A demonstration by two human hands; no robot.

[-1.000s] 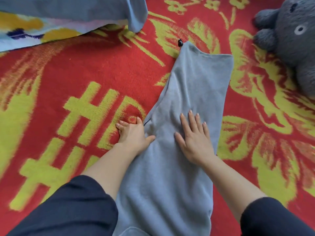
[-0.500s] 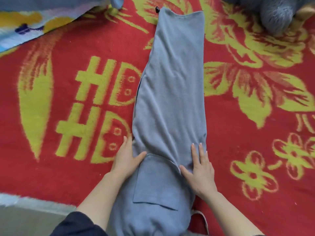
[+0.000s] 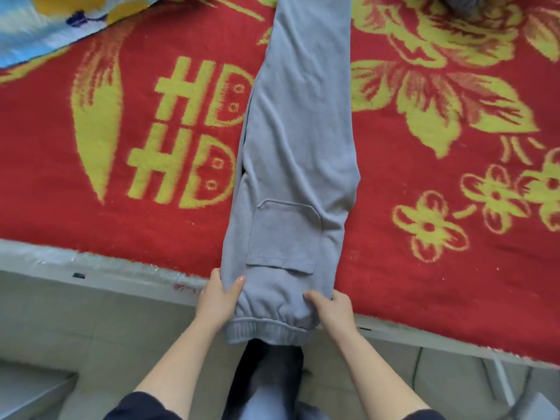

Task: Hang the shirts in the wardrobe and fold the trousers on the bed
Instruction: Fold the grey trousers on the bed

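Observation:
Grey trousers (image 3: pixel 298 140) lie lengthwise on the bed, folded leg over leg, with a patch pocket facing up. Their ribbed waistband end hangs just over the bed's near edge. My left hand (image 3: pixel 216 298) grips the left side of that end, thumb on top of the cloth. My right hand (image 3: pixel 331 306) grips the right side the same way. The far leg ends run out of view at the top.
The bed carries a red blanket (image 3: pixel 121 213) with yellow flowers and letters. A blue patterned quilt (image 3: pixel 45 22) lies at the top left and a grey plush toy (image 3: pixel 472 7) at the top right. The bed's white edge (image 3: pixel 91 268) and pale floor are below.
Both hands slid down the trousers from the pocket area to the waistband end and closed on it. The view has tilted back toward the bed's edge.

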